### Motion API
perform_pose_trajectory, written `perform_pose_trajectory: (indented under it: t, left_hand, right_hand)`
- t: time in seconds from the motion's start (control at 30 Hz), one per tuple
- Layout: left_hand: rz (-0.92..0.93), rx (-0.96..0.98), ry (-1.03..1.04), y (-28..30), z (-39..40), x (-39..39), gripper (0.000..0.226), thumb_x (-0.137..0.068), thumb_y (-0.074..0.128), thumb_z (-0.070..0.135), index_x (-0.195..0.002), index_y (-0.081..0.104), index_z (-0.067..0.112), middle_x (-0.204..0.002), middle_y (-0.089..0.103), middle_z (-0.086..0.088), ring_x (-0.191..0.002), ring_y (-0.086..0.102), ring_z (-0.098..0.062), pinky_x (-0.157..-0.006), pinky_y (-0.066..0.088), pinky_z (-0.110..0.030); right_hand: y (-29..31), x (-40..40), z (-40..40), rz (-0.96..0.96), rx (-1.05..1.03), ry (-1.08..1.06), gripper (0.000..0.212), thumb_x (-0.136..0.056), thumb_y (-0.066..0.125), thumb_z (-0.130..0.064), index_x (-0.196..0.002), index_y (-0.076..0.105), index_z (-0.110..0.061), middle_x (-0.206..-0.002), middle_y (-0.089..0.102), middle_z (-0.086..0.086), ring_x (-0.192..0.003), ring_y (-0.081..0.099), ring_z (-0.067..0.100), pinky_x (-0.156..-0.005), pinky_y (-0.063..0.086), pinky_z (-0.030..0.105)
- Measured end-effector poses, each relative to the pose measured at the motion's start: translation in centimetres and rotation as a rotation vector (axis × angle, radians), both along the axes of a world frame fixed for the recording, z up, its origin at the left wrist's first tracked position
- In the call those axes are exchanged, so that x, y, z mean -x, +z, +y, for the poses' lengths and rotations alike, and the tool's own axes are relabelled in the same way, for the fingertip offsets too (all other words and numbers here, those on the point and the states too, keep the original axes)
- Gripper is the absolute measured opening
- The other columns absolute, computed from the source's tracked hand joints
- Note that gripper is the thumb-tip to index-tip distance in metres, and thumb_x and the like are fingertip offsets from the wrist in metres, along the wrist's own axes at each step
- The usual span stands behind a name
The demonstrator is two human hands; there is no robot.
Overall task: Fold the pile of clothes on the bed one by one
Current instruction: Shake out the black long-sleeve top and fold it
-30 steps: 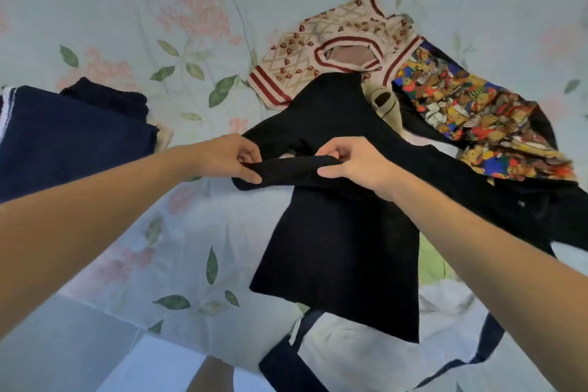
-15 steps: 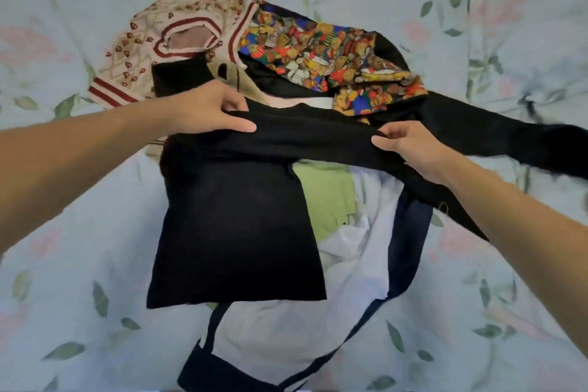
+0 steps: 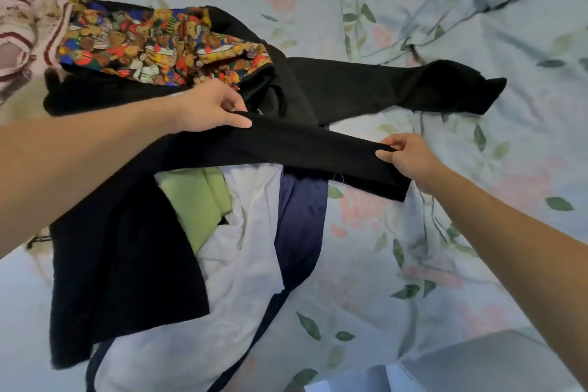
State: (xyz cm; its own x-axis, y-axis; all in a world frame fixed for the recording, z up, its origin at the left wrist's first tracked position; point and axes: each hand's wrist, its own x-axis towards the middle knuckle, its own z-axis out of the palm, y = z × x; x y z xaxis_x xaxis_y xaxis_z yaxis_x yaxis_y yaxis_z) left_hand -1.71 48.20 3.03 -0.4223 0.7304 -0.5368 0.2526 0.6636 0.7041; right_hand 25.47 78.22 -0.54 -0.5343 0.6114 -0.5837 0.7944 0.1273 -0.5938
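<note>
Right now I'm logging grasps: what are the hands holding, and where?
Both hold the black garment: left hand near its collar, right hand pinching the sleeve's end.

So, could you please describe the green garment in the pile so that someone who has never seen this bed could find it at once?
Start from the floral bedsheet and go to the clothes pile near its middle. Just below the black garment stretched between the left hand and the right hand, the green garment peeks out beside a white one. It is the only plain light green piece there.

Black garment [image 3: 127,264] between 2 hands
</note>
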Motion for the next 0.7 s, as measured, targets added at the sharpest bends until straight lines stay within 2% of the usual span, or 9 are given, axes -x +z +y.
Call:
perform_pose_trajectory:
  t: [0.07,0.13,0.2,0.27,0.33,0.47,0.57,0.7]
  left_hand:
    - [0.017,-0.003,-0.003,-1.2,1.9,-0.9,0.012,-0.090,0.079,0.028,-0.089,0.079,0.016,-0.092,0.077,-0.008,-0.094,0.072,-0.025,-0.094,0.055,-0.042]
    - [0.029,-0.010,-0.006,-2.3,3.4,-1.7,0.013,-0.089,0.080,0.028,-0.089,0.078,0.015,-0.089,0.077,-0.008,-0.087,0.072,-0.018,-0.087,0.056,-0.036]
    - [0.040,-0.014,-0.018,-3.4,4.3,-2.1,0.014,-0.088,0.080,0.027,-0.087,0.077,0.013,-0.083,0.074,-0.004,-0.075,0.067,-0.005,-0.077,0.051,-0.027]
    - [0.039,0.023,-0.068,-4.0,4.6,-2.4,0.013,-0.087,0.081,0.025,-0.085,0.075,0.013,-0.079,0.071,-0.002,-0.068,0.063,-0.002,-0.074,0.048,-0.025]
    - [0.049,0.099,-0.132,-4.4,4.3,-2.0,0.011,-0.087,0.082,0.025,-0.085,0.075,0.017,-0.082,0.074,-0.003,-0.075,0.067,-0.010,-0.078,0.050,-0.029]
    - [0.070,0.194,-0.172,-4.2,2.0,-0.3,0.009,-0.095,0.074,0.024,-0.087,0.075,0.020,-0.088,0.078,0.003,-0.093,0.072,-0.019,-0.094,0.055,-0.040]
    - [0.175,0.086,-0.111,-3.9,1.3,0.1,0.012,-0.098,0.069,0.030,-0.089,0.073,0.022,-0.091,0.075,0.002,-0.092,0.070,-0.015,-0.094,0.055,-0.046]
    - [0.384,-0.131,0.012,-4.1,2.3,-0.8,0.016,-0.095,0.073,0.031,-0.093,0.071,0.016,-0.090,0.071,0.002,-0.088,0.065,-0.014,-0.083,0.052,-0.040]
  right_hand:
    - [-1.2,-1.5,1.2,-0.019,-0.031,-0.011,0.007,-0.096,0.073,-0.008,-0.091,0.073,-0.013,-0.092,0.072,0.003,-0.084,0.067,0.016,-0.070,0.051,0.023]
    - [-2.6,-2.7,2.2,-0.042,-0.086,-0.019,0.002,-0.095,0.074,-0.011,-0.095,0.073,-0.013,-0.096,0.071,0.003,-0.086,0.066,0.016,-0.071,0.049,0.023]
    - [-3.7,-3.5,2.9,-0.091,-0.144,0.000,0.006,-0.095,0.075,-0.013,-0.101,0.074,-0.012,-0.099,0.069,0.002,-0.088,0.064,0.018,-0.073,0.047,0.025]
    - [-5.2,-4.3,3.4,-0.140,-0.194,0.036,0.014,-0.093,0.076,-0.014,-0.106,0.075,-0.009,-0.102,0.067,0.003,-0.096,0.064,0.022,-0.082,0.047,0.029]
    - [-6.2,-4.8,3.4,-0.154,-0.243,0.062,0.016,-0.093,0.076,-0.014,-0.108,0.074,-0.008,-0.102,0.065,0.004,-0.099,0.061,0.022,-0.087,0.045,0.030]
    - [-6.9,-5.1,2.9,-0.141,-0.351,0.088,0.003,-0.095,0.073,-0.014,-0.096,0.071,-0.015,-0.096,0.065,0.005,-0.092,0.060,0.024,-0.082,0.046,0.032]
    - [-6.9,-5.1,2.7,-0.142,-0.430,0.086,0.003,-0.095,0.069,-0.012,-0.092,0.069,-0.012,-0.089,0.065,0.007,-0.087,0.061,0.027,-0.078,0.048,0.034]
    - [-7.0,-5.2,2.4,-0.182,-0.510,0.083,0.005,-0.094,0.065,-0.008,-0.090,0.063,-0.007,-0.086,0.062,0.011,-0.084,0.059,0.031,-0.074,0.047,0.036]
